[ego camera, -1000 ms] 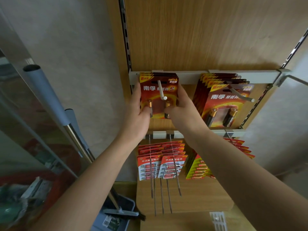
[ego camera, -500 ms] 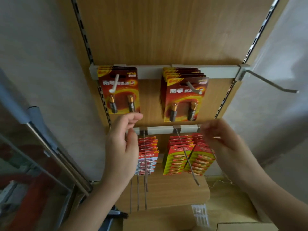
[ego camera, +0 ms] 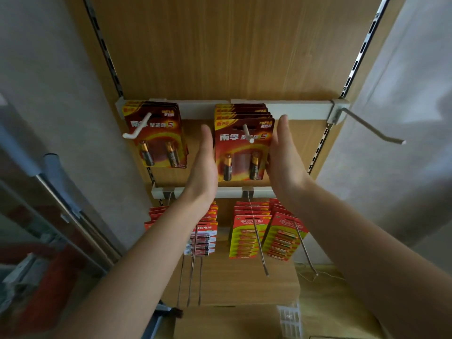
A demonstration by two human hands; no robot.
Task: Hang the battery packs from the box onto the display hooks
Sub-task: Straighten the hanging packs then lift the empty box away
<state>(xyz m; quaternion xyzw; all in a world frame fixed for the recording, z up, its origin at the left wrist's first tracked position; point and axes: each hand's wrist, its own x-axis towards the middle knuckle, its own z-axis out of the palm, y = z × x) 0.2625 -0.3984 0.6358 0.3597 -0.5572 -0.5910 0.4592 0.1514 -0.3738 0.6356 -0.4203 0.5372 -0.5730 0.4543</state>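
Two bare hands are flanking the middle stack of dark red two-battery blister packs (ego camera: 244,148) hanging on a white peg hook (ego camera: 247,133) under the upper white rail (ego camera: 300,109). The left hand (ego camera: 204,165) is standing flat, fingers straight and together, just beside the stack's left edge; whether it is touching the card I cannot tell. The right hand (ego camera: 283,155) is lying flat along the right edge, fingers together, apparently touching. Neither is gripping anything.

By my reading, the step is squaring this stack. Doing it well is likely meaning pressing both palms inward evenly, then sliding the cards back along the peg so the front pack is not hanging off the tip.

Counting: two stacks of the dark red packs are hanging on the upper rail, the second one (ego camera: 156,138) to the left on its own white peg (ego camera: 137,130). About five cards are fanning at the top of the middle stack. One bare grey wire hook (ego camera: 371,126) is jutting out at the right end, holding nothing. Below, three groups of red and yellow-green multi-battery cards (ego camera: 247,233) are hanging on long metal hooks. The box itself is not clearly showing.
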